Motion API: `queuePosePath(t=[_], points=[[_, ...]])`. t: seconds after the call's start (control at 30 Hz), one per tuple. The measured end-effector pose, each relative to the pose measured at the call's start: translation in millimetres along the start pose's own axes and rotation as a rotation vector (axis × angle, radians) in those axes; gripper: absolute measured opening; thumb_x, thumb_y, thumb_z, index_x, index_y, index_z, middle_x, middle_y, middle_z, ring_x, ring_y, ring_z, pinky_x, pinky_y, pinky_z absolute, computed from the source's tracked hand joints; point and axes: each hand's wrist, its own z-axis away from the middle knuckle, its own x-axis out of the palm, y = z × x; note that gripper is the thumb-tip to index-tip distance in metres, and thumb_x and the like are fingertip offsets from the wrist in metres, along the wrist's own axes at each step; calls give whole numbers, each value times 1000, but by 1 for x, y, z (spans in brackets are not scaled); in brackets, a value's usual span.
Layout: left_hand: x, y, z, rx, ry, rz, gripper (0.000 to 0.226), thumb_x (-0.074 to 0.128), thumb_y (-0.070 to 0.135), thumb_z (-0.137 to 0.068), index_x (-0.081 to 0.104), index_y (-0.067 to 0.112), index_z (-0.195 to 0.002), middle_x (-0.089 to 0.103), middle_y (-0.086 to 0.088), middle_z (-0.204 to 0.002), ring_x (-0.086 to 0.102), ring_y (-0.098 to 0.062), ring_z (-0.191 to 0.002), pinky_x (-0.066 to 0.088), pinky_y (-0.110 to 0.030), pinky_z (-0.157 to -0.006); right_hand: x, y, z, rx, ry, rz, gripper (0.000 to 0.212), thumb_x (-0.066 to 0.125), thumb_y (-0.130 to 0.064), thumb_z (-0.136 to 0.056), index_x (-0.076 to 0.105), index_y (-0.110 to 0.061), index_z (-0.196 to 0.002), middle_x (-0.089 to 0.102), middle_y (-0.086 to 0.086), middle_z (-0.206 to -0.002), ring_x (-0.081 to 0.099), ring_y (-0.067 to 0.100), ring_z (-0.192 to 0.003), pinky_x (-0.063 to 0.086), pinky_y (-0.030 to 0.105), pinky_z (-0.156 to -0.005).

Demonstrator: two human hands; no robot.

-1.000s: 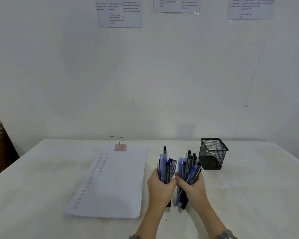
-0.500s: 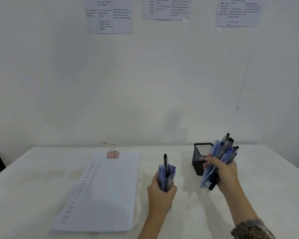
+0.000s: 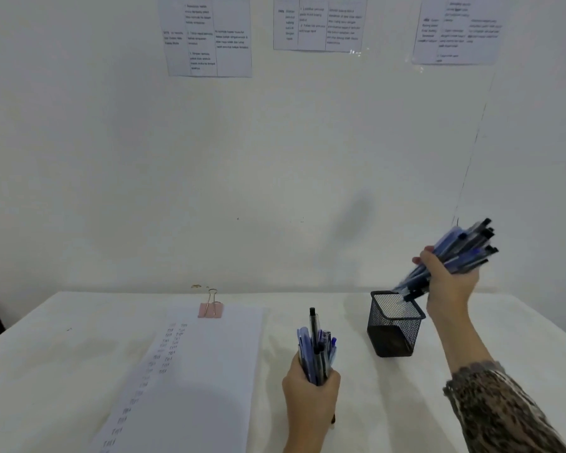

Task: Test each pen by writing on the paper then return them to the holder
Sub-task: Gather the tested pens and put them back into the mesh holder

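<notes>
I saw the right hand (image 3: pixel 451 279) up in the air, above and a little to the right of the black mesh holder (image 3: pixel 392 335). Its fingers were curled tight round a big bunch of pens (image 3: pixel 461 253). That bunch was tilted, with its top ends up to the right and its low ends down at the open top of the holder. The low ends were blurred, so I could not tell if they were inside the rim or just over it. A spotted sleeve (image 3: pixel 497 407) covered the right arm.

The left hand (image 3: pixel 311 390) was low by the table (image 3: pixel 46 354), between the holder and the paper (image 3: pixel 209 371). Its fingers were wrapped round a small bunch of pens (image 3: pixel 316 351) that stood straight up. One black pen (image 3: pixel 312 322) stuck up higher than the rest.

The holder stood on the table. The paper lay flat to the left, with rows of little marks down its left side. A pink clip (image 3: pixel 210 310) gripped its far edge. Three printed sheets (image 3: pixel 209 37) hung on the wall (image 3: pixel 111 158) behind.
</notes>
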Motion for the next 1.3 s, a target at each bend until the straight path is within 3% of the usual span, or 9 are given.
queuePosePath(t=[0.1,0.2,0.37,0.5,0.63,0.93,1.03,1.17,1.3], points=[[2,-2,-3,-10,17,10,21,62,-10,-70,61,2,-87,50,4,-48,47,-3,-42,37,-9,-45,6,23,-12,30,-50,146,44,63,16,-76,50,-23,-92,61,5,-88,64,18,-76,58,25,-64],[5,-6,-4,1,21,-6,29,64,-10,-69,63,-2,-97,54,2,-53,51,-3,-44,39,-8,-47,-1,45,-12,89,-123,299,43,68,13,-73,50,-21,-93,62,10,-96,62,27,-86,54,43,-83],[10,-7,-5,-11,21,12,19,65,-9,-70,62,4,-84,52,2,-50,49,-5,-42,39,-11,-45,-9,59,-6,101,-190,480,47,68,10,-72,47,-19,-102,62,-5,-88,65,25,-88,52,45,-88],[15,-6,-2,-28,15,25,20,64,-8,-70,58,10,-72,50,5,-46,43,-7,-40,37,-14,-43,-7,58,-6,104,-196,542,52,71,8,-69,44,-19,-105,63,0,-93,64,27,-93,52,44,-88],[19,-7,-2,-43,-6,4,20,65,-4,-70,59,14,-77,53,2,-55,44,-5,-40,37,-14,-42,-7,60,-6,105,-183,562,53,72,5,-66,45,-19,-104,63,11,-103,63,29,-95,52,44,-88],[22,-4,-1,-33,-11,10,20,64,-6,-70,57,13,-75,51,0,-55,43,-5,-40,35,-12,-41,-6,59,-6,30,-184,561,50,76,2,-69,44,-15,-103,57,-7,-88,57,20,-86,50,33,-80],[22,-4,0,-24,-14,3,20,64,-6,-70,56,12,-74,49,3,-51,42,-6,-39,34,-12,-41,-7,61,-8,32,-181,540,48,76,0,-69,45,-17,-100,60,1,-90,59,22,-85,52,35,-80],[23,-3,0,-8,-8,1,20,63,-7,-70,57,12,-74,48,4,-47,41,-6,-38,34,-12,-41,-7,63,-11,103,-173,472,55,74,3,-69,47,-19,-112,63,7,-100,61,22,-81,53,36,-79],[24,-6,-1,-10,3,-10,19,64,-5,-69,57,12,-71,47,4,-49,40,-7,-39,35,-14,-43,-7,64,-12,95,-182,458,40,69,5,-74,54,-17,-104,64,6,-100,58,20,-82,50,36,-82]])
